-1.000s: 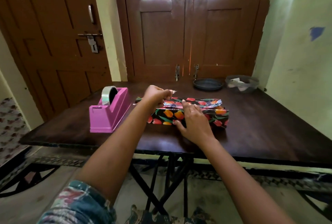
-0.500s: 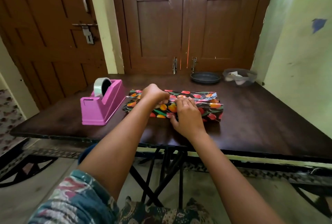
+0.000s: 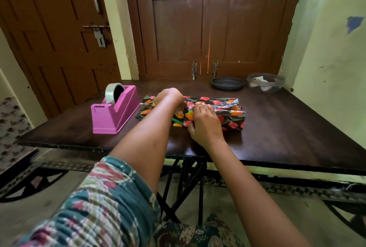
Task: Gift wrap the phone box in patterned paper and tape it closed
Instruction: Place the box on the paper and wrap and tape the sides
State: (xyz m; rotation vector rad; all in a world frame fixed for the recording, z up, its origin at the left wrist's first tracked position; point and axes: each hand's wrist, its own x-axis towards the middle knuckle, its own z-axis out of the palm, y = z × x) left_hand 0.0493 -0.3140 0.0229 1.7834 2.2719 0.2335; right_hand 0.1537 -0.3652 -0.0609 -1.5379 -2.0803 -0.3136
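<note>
At the left of the dark, glossy wooden table (image 3: 277, 127) a pink moulded-plastic tape dispenser (image 3: 113, 116) is seen, blocky with a stepped base, and a roll of clear tape (image 3: 111, 93) is seated upright in its cradle. Just to its right, near the middle of the table, the phone box (image 3: 229, 117) lies flat and is covered in shiny black paper printed with red and orange tulips (image 3: 233, 125); the box itself is hidden by the wrap.

The long seam on top appears to be the part in hand. The left hand (image 3: 170, 98) is laid over the far-left part of the top with fingers curled down onto the paper; whether a strip of tape is pinched under them cannot be told. The right hand (image 3: 205, 124) is pressed on the near edge at mid-length, fingers (image 3: 204, 109) bent over the top fold and thumb against the near side.

The body is judged wrapped; the ends look unfinished, with crumpled paper flaring at left and right, so folding and taping of the ends seem to remain.

At the far right a shallow dark round dish (image 3: 227, 83) and a translucent bowl (image 3: 265, 84) are set side by side.
</note>
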